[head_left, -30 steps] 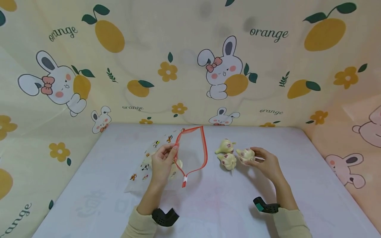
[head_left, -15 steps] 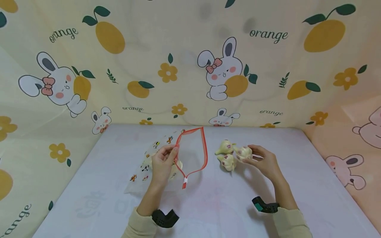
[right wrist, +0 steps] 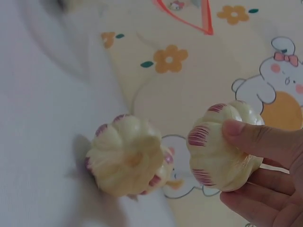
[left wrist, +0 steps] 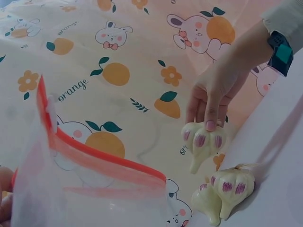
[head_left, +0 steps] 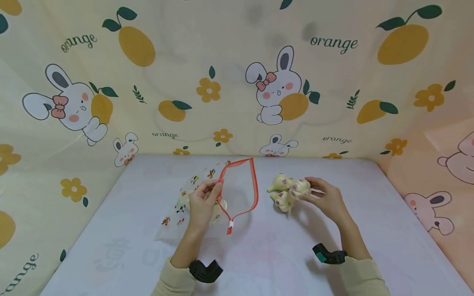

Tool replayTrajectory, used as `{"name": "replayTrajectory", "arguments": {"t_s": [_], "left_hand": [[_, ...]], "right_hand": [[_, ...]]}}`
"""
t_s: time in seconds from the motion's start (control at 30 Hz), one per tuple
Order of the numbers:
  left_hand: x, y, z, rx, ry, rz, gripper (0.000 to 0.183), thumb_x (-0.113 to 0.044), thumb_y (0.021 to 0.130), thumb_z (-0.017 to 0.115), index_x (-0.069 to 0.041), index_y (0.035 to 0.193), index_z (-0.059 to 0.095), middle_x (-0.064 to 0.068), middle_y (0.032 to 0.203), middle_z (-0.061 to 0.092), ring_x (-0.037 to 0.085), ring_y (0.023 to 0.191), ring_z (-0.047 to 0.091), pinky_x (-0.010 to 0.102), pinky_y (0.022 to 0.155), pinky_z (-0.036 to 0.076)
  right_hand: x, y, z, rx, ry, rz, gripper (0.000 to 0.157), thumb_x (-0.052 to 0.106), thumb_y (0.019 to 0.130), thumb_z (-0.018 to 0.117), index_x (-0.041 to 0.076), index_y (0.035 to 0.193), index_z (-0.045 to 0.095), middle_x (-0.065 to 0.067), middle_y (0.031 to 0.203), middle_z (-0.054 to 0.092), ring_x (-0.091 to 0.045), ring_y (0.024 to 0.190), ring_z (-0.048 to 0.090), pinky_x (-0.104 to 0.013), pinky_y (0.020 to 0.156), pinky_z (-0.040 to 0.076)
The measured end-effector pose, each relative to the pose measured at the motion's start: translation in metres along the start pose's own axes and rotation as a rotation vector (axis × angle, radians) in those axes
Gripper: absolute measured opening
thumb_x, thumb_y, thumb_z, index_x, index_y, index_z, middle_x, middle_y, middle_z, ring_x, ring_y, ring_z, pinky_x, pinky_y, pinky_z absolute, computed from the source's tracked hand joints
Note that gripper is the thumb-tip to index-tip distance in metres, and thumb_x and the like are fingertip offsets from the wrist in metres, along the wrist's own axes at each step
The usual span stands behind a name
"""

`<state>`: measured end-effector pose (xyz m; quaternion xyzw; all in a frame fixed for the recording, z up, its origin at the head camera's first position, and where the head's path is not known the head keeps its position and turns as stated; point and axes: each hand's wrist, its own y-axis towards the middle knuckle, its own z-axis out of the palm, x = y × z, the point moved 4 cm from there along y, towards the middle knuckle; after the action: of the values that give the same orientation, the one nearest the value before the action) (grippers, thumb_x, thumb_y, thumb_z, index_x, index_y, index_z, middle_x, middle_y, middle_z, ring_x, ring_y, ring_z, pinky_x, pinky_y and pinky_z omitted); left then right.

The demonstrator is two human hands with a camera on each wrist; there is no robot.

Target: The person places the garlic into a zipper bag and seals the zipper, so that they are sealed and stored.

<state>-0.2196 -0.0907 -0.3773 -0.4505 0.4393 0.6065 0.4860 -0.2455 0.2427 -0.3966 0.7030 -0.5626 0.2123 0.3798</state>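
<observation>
My left hand (head_left: 201, 203) pinches the red-edged mouth of a clear zip bag (head_left: 255, 185) printed with small cartoon figures. The bag's mouth stands open toward the right, and something pale shows inside it, partly hidden behind the hand. My right hand (head_left: 329, 197) holds a garlic bulb (right wrist: 222, 146), cream with purple streaks, between thumb and fingers. Two more garlic bulbs lie close by on the table: one at the back (head_left: 279, 182) and one in front (head_left: 283, 201). In the left wrist view the held garlic bulb (left wrist: 201, 142) hangs above the other two, its stem pointing down.
The white table (head_left: 259, 263) meets a curtain (head_left: 229, 82) with rabbit and orange prints at its back edge. A black band (head_left: 205, 271) sits on the left wrist and another black band (head_left: 329, 254) on the right.
My right hand has moved slightly left with the garlic bulb, which now overlaps the other two in the head view. The left hand and the bag stay in place.
</observation>
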Motion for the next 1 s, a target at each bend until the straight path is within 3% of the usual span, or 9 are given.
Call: {"name": "replayTrajectory", "arguments": {"t_s": [0.07,0.17,0.27,0.3,0.57,0.77,1.0], "left_hand": [[0.0,0.0,0.0,0.001,0.004,0.003,0.022,-0.007,0.095,0.058,0.007,0.112,0.06,-0.012,0.083,0.065,0.003,0.07,0.055,0.01,0.061,0.048],[0.0,0.0,-0.001,-0.001,0.001,0.007,0.022,-0.006,0.095,0.058,0.007,0.112,0.06,-0.012,0.082,0.065,0.002,0.069,0.055,0.01,0.06,0.048],[-0.001,0.001,-0.001,0.0,-0.008,0.008,0.021,-0.006,0.095,0.058,0.007,0.111,0.06,-0.012,0.081,0.065,0.002,0.068,0.054,0.01,0.06,0.048],[-0.001,0.001,-0.001,0.0,-0.011,0.008,0.021,-0.006,0.095,0.058,0.007,0.111,0.06,-0.012,0.081,0.065,0.002,0.068,0.054,0.009,0.06,0.048],[0.002,0.0,-0.001,0.004,-0.003,-0.001,0.022,-0.007,0.095,0.058,0.007,0.112,0.06,-0.011,0.082,0.064,0.003,0.068,0.054,0.01,0.06,0.048],[0.003,0.0,-0.002,0.004,0.005,-0.003,0.022,-0.009,0.095,0.059,0.005,0.112,0.061,-0.011,0.083,0.065,0.003,0.07,0.055,0.01,0.062,0.049],[0.002,0.0,-0.001,0.008,0.003,0.003,0.022,-0.008,0.095,0.058,0.006,0.112,0.06,-0.012,0.084,0.065,0.004,0.072,0.056,0.01,0.063,0.05]], "right_hand": [[0.003,0.001,0.001,0.002,-0.003,-0.009,0.056,0.012,0.079,0.079,-0.003,0.128,0.057,-0.024,0.122,0.064,0.019,0.096,0.052,-0.043,0.09,0.055],[0.009,0.003,0.003,0.017,-0.009,-0.019,0.056,0.012,0.079,0.078,-0.002,0.128,0.056,-0.024,0.124,0.064,-0.007,0.104,0.065,-0.042,0.091,0.054],[0.015,0.003,0.005,0.031,-0.007,-0.026,0.057,0.013,0.08,0.078,-0.002,0.129,0.055,-0.024,0.125,0.063,-0.034,0.111,0.063,-0.043,0.091,0.054],[0.017,0.004,0.006,0.036,-0.001,-0.027,0.056,0.013,0.08,0.078,-0.002,0.129,0.055,-0.025,0.125,0.063,-0.037,0.112,0.062,-0.043,0.091,0.054],[0.026,0.004,0.01,0.032,0.002,-0.064,0.055,0.01,0.078,0.078,-0.001,0.127,0.057,-0.022,0.123,0.065,-0.024,0.108,0.064,-0.041,0.089,0.056],[0.031,0.005,0.013,0.05,0.021,-0.066,0.055,0.01,0.078,0.078,-0.001,0.128,0.057,-0.023,0.125,0.063,-0.035,0.11,0.064,-0.042,0.09,0.055],[0.038,0.006,0.016,0.064,0.025,-0.072,0.056,0.009,0.078,0.079,0.0,0.128,0.057,-0.022,0.126,0.063,-0.036,0.111,0.064,-0.042,0.091,0.055]]}}
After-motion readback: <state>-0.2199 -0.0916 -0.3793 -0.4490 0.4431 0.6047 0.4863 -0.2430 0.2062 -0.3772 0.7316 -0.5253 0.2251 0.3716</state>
